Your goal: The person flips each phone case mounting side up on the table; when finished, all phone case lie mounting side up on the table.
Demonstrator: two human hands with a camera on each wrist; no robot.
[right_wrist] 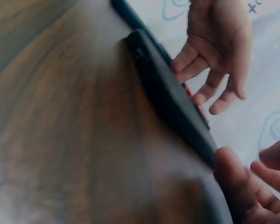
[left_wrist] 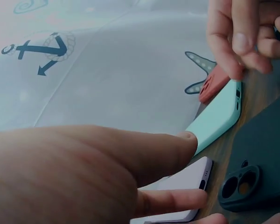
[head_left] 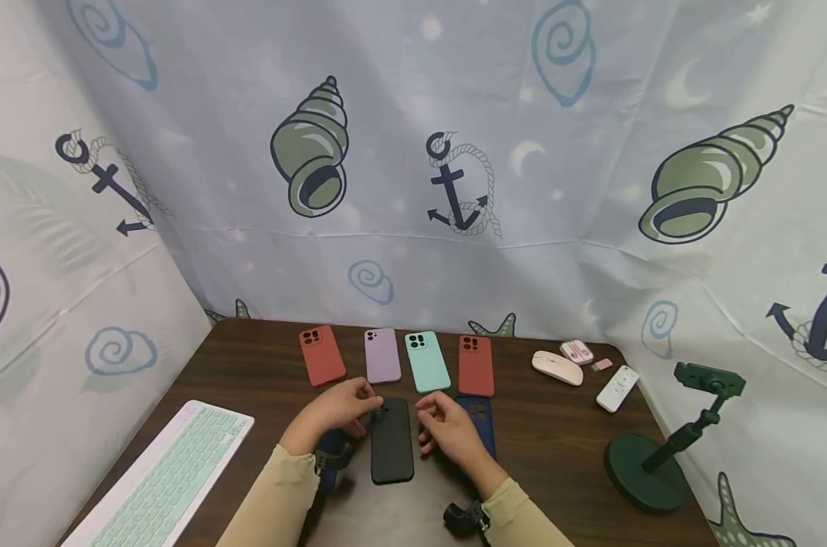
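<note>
1. One black case [head_left: 391,448] was laid flat at the near middle of the table [head_left: 550,456], between two hands.
2. The left hand [head_left: 341,406] was held loosely bent at the case's far left corner, with nothing seen gripped; whether it was touched could not be told.
3. The right hand [head_left: 448,425] was held half open just right of it, fingers bent, with nothing grasped.
4. One blue case [head_left: 482,422] was partly covered by the right hand; one blue thing [head_left: 327,479] was mostly hidden under the left wrist.
5. Four cases were lined up on the far side: two red (left case [head_left: 322,357], right case [head_left: 476,366]), one lilac case [head_left: 382,355], one mint case [head_left: 427,362].
6. One keyboard [head_left: 174,479] was placed left; one mouse [head_left: 557,368], one remote [head_left: 617,388] and one green stand [head_left: 646,471], right.
</note>
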